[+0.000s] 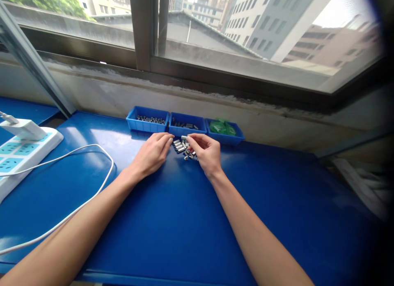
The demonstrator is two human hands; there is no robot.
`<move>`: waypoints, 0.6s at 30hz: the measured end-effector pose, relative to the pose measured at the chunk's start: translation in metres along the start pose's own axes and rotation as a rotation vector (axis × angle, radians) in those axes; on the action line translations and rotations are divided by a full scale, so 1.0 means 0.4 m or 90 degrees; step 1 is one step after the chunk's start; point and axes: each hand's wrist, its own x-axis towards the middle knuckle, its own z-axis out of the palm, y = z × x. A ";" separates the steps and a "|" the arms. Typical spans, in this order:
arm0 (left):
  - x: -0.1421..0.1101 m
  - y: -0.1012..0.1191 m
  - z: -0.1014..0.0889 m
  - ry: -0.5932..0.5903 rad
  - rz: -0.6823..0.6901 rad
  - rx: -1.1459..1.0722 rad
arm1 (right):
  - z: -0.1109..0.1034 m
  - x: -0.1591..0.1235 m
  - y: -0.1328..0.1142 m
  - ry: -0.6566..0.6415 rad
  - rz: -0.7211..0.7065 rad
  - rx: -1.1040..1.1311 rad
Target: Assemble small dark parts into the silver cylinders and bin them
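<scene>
Both my arms reach forward over a blue table [184, 220]. A small heap of several short silver metal parts [182, 147] lies on the table between my hands. My left hand [153, 153] rests just left of the heap, fingers curled together with their tips at its edge. My right hand [205, 151] sits at the heap's right side, thumb and fingers pinched on one small metal part. Behind the heap stand three blue trays: the left tray [133, 121] and the middle tray [172, 130] hold small metal parts, the right tray [238, 137] holds green bags.
A white power strip [21, 148] with a plugged-in adapter lies at the left edge. Its white cable [92, 195] loops across the left half of the table. A concrete sill and window run behind the trays. A grey metal bar [33, 64] slants down at far left.
</scene>
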 end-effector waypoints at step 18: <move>-0.010 -0.029 0.004 -0.126 0.076 0.075 | 0.014 0.104 -0.025 0.106 -0.173 -0.400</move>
